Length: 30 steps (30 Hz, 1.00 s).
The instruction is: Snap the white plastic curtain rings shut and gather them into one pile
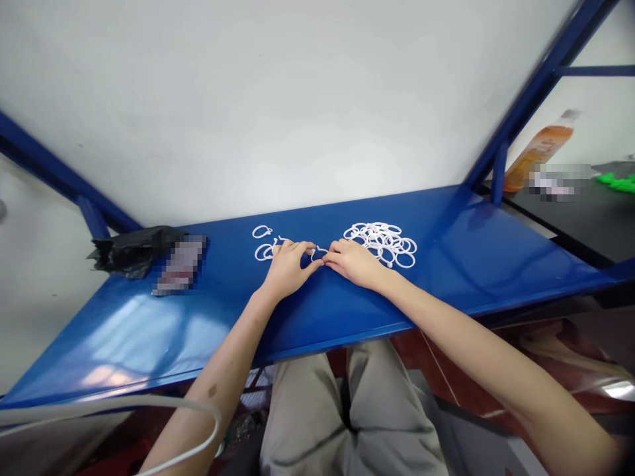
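Person's L hand (288, 268) & R hand (353, 262), fingertips narrowed, hold a thin white piece (321, 249) btwn them over the blue table (317, 317), nr white rings (381, 242); step looks like working that pc., next move prob. calling for steady pinching.

White wall (297, 99), blue table (461, 244), reddish tiled floor (421, 354)
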### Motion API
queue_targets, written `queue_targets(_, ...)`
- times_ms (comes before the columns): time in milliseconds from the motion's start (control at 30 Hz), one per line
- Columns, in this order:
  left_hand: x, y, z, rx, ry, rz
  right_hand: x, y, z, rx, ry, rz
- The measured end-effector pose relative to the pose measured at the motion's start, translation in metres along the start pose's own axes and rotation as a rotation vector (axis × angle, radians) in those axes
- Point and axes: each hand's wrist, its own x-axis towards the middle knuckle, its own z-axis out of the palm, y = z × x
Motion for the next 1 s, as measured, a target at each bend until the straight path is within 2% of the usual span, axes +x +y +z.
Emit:
queue_targets(100, 0.001, 0.001, 0.002, -0.017, 0.035, -0.031, 0.0, -0.001, -0.002, -0.011, 0.031, -0.005)
queue_targets(233, 0.004, -0.001, 0.0, -0.11, 0.148, -0.14, 0.0, -0.008, -0.007, -0.038, 0.14, 0.022)
queue_targets(400, 0.005, 0.0, -0.004, -0.554, 0.139, -0.245, -0.002, -0.016, -0.007, 0.068, 0.248, 0.045)
queue_targets(500, 0.005, 0.007, -0.003, -0.759, 0.134, -0.229, -0.002, -0.017, -0.004, 0.248, 0.337, 0.149)
queue_targets(567, 0.004, 0.013, -0.003, -0.81, 0.128, -0.216, -0.002, -0.017, -0.002, 0.327, 0.401, 0.207)
queue_targets(700, 0.0, 0.024, -0.004, -0.651, 0.183, -0.239, -0.001, -0.015, 0.001, 0.4, 0.447, 0.193)
queue_targets(867, -0.005, 0.023, 0.0, -0.408, 0.302, -0.128, -0.002, -0.015, 0.001, 0.455, 0.414, 0.15)
queue_targets(1000, -0.008, 0.02, 0.004, -0.363, 0.279, -0.047, -0.006, -0.013, 0.0, 0.438, 0.387, 0.091)
